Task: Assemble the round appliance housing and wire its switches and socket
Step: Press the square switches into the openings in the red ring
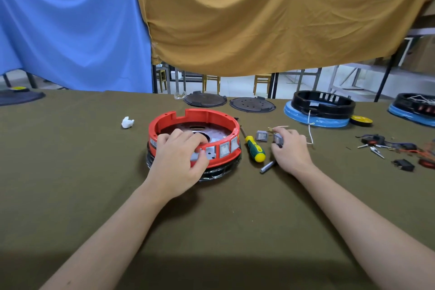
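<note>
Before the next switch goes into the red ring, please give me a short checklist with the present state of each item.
1. Left hand steadies the red ring: ok.
2. Right hand holds a grey switch: ok.
3. Free slot in the ring wall: cannot tell, the hand covers it.
4. Spare switch on the cloth, within reach: ok.
5. Screwdriver beside the ring: ok.
6. Wires joined to the held switch: cannot tell.

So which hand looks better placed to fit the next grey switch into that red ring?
Probably the right hand: it already pinches a loose grey switch beside the red ring. The left hand grips the ring's front wall, steadying it.
</note>
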A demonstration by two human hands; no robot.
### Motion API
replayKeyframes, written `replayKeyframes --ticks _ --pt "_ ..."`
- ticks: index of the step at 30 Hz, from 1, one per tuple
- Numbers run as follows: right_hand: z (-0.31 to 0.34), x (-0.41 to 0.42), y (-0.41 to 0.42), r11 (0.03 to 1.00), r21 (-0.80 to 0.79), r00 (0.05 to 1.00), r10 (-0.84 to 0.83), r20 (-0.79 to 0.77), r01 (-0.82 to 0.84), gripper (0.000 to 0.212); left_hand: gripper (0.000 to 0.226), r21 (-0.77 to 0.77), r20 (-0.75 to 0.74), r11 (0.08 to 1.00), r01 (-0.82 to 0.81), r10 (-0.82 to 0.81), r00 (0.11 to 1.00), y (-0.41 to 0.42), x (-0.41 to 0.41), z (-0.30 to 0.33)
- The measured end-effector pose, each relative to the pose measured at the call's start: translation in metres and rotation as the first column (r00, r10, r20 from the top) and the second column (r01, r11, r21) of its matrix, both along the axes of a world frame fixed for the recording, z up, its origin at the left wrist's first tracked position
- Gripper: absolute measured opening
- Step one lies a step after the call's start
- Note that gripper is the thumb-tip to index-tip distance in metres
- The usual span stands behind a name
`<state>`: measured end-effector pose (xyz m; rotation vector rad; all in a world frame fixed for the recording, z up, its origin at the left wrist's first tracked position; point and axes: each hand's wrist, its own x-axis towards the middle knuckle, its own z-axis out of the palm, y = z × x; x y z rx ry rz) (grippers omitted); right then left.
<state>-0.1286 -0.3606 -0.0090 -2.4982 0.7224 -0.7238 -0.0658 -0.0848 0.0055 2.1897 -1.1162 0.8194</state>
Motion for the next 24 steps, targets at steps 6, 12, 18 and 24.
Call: replayKeyframes --ticks 6,12,18,24 --pt "-0.0041 0.0095 0.005 0.99 -0.139 0.979 -0.055 -0.194 0.028 0.041 0.031 0.022 -0.029 0.999 0.048 -0.048 0.998 -0.0014 -0.0003 0.0001" --pt "-0.0014 0.0092 0.0065 0.991 -0.135 0.976 -0.048 -0.213 0.02 0.039 0.03 0.02 -0.034 0.999 0.048 -0.047 0.998 -0.0017 0.0009 -0.0008" --pt "-0.001 0.0072 0.0077 0.968 -0.25 0.984 -0.064 -0.164 0.021 0.037 0.027 0.005 -0.013 1.0 0.022 -0.022 1.0 -0.0038 0.0011 -0.0029" --pt "-0.001 0.0025 0.0064 0.972 -0.233 0.995 0.041 0.089 -0.019 0.031 0.022 -0.009 -0.008 1.0 -0.011 0.01 1.0 -0.0048 -0.0003 -0.0037"
